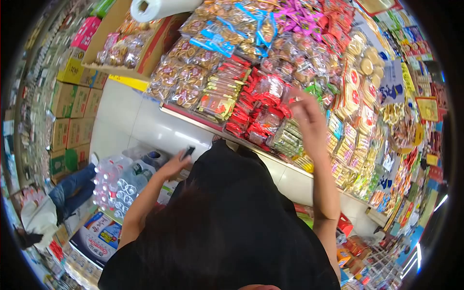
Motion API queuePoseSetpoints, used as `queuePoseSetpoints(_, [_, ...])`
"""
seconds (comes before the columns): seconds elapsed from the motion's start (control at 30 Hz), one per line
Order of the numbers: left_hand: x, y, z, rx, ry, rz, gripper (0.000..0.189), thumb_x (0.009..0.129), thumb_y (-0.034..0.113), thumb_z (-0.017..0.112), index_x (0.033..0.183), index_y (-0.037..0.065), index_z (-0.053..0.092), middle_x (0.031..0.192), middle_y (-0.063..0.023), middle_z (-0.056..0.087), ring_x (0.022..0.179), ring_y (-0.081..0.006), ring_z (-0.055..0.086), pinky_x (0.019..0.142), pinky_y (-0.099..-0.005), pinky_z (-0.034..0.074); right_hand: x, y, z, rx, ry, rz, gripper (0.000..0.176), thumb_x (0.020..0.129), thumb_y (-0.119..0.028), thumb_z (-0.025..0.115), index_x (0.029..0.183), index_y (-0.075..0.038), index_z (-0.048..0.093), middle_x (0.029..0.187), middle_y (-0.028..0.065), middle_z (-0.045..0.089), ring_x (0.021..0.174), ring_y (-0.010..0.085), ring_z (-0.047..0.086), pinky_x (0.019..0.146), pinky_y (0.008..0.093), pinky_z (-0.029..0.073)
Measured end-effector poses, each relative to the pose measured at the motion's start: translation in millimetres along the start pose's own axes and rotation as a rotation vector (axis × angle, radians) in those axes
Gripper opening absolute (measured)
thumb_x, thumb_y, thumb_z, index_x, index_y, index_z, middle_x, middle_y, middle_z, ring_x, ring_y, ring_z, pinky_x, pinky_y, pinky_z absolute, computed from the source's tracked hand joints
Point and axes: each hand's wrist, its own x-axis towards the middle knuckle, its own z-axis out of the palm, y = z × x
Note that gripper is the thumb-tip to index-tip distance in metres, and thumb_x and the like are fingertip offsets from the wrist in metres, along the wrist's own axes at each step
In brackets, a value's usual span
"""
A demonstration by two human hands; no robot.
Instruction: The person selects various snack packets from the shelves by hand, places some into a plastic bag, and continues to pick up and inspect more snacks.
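Pkts point(266, 89) crowd R grip point(300, 104); floor gap point(157, 128) L.

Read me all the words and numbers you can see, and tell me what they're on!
"Ganten", probably: red letters on the blue-and-white box.
Too small or blurred to read: the print on the red packets, the brown cartons and the other shop labels.

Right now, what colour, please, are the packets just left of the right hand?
The packets are mostly red, as the head view shows.
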Motion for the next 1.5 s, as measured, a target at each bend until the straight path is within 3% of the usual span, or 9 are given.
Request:
queuePoseSetpoints(0.13, [-19, -21, 24, -0.074, -0.165, 0.053, 0.054, 0.091, 0.035, 0.050, 0.134, 0.008, 0.031, 0.126, -0.0111, 0.044, 0.117, -0.0182, 0.040, 0.100, -0.0326, 0.032, -13, -49, -103, 0.137, 0.465, -0.362, 0.036, 0.089, -0.008, 0.042, 0.122, 0.004, 0.047, 0.112, 0.0185, 0.057, 0.094, 0.0238, 0.060, 0.086, 0.0332, 0.045])
queuePoseSetpoints(0.23, [-39, -8, 30, -0.161, -0.209, -0.024, 0.051, 0.092, 0.032, 0.050, 0.134, 0.008, 0.032, 0.127, -0.0097, 0.043, 0.118, -0.0178, 0.039, 0.100, -0.0326, 0.031, -31, -99, -149, 0.790, 0.110, -0.647, 0.050, 0.089, -0.027, 0.045, 0.129, 0.004, 0.040, 0.127, 0.0238, 0.046, 0.104, 0.0332, 0.054, 0.097, 0.0432, 0.039])
queuePoseSetpoints(0.3, [-63, -44, 30, -0.132, -0.232, 0.010, 0.051, 0.092, 0.031, 0.050, 0.134, 0.008, 0.032, 0.127, -0.0093, 0.043, 0.118, -0.0178, 0.039, 0.100, -0.0325, 0.031, -39, -110, -166, 0.728, 0.132, -0.747, 0.052, 0.091, -0.032, 0.046, 0.130, 0.002, 0.038, 0.127, 0.0241, 0.045, 0.111, 0.0372, 0.050, 0.099, 0.0461, 0.038])
queuePoseSetpoints(0.57, [16, -36, 73, -0.122, -0.323, 0.151, 0.052, 0.091, 0.030, 0.051, 0.135, 0.009, 0.032, 0.129, -0.0081, 0.042, 0.118, -0.0176, 0.040, 0.100, -0.0324, 0.031, -59, -38, -285, 0.602, 0.204, -0.838, 0.055, 0.090, -0.036, 0.043, 0.130, 0.001, 0.037, 0.128, 0.0237, 0.044, 0.112, 0.0365, 0.049, 0.099, 0.0457, 0.038])
queuePoseSetpoints(0.63, [17, -55, 79, -0.126, -0.346, 0.193, 0.052, 0.091, 0.029, 0.051, 0.135, 0.009, 0.032, 0.129, -0.0077, 0.042, 0.118, -0.0175, 0.040, 0.100, -0.0323, 0.031, -105, 61, -452, 0.560, 0.212, -0.865, 0.056, 0.090, -0.037, 0.042, 0.131, 0.001, 0.037, 0.128, 0.0235, 0.043, 0.112, 0.0362, 0.048, 0.099, 0.0456, 0.038])
queuePoseSetpoints(0.7, [12, -32, 88, -0.125, -0.358, 0.212, 0.052, 0.091, 0.029, 0.051, 0.135, 0.009, 0.032, 0.130, -0.0076, 0.042, 0.118, -0.0175, 0.040, 0.101, -0.0323, 0.031, -112, 65, -457, 0.520, 0.222, -0.887, 0.057, 0.089, -0.038, 0.041, 0.131, 0.001, 0.036, 0.129, 0.0234, 0.043, 0.113, 0.0360, 0.048, 0.099, 0.0455, 0.038])
queuePoseSetpoints(0.83, [-10, 68, 118, -0.047, -0.218, 0.161, 0.058, 0.086, 0.027, 0.056, 0.136, 0.009, 0.033, 0.130, -0.0071, 0.043, 0.114, -0.0174, 0.043, 0.099, -0.0296, 0.033, -43, -42, -278, 0.454, 0.229, -0.931, 0.059, 0.089, -0.040, 0.039, 0.131, 0.000, 0.035, 0.129, 0.0231, 0.042, 0.113, 0.0356, 0.047, 0.099, 0.0453, 0.038])
queuePoseSetpoints(1.17, [19, 86, 139, 0.119, -0.244, 0.068, 0.071, 0.075, 0.023, 0.047, 0.140, 0.007, 0.026, 0.123, -0.0097, 0.047, 0.091, -0.0151, 0.048, 0.073, -0.0258, 0.041, -73, 57, -398, 0.312, 0.254, -0.976, 0.063, 0.088, -0.046, 0.035, 0.132, -0.001, 0.033, 0.130, 0.0224, 0.040, 0.115, 0.0345, 0.045, 0.099, 0.0448, 0.038])
queuePoseSetpoints(1.5, [45, 51, 158, 0.171, -0.133, 0.026, 0.055, 0.092, 0.041, 0.033, 0.131, 0.001, 0.033, 0.108, -0.0065, 0.050, 0.089, -0.0164, 0.046, 0.077, -0.0294, 0.041, -69, 16, -337, 0.160, 0.242, -1.069, 0.067, 0.087, -0.051, 0.031, 0.132, -0.002, 0.031, 0.132, 0.0217, 0.038, 0.117, 0.0335, 0.044, 0.098, 0.0443, 0.038])
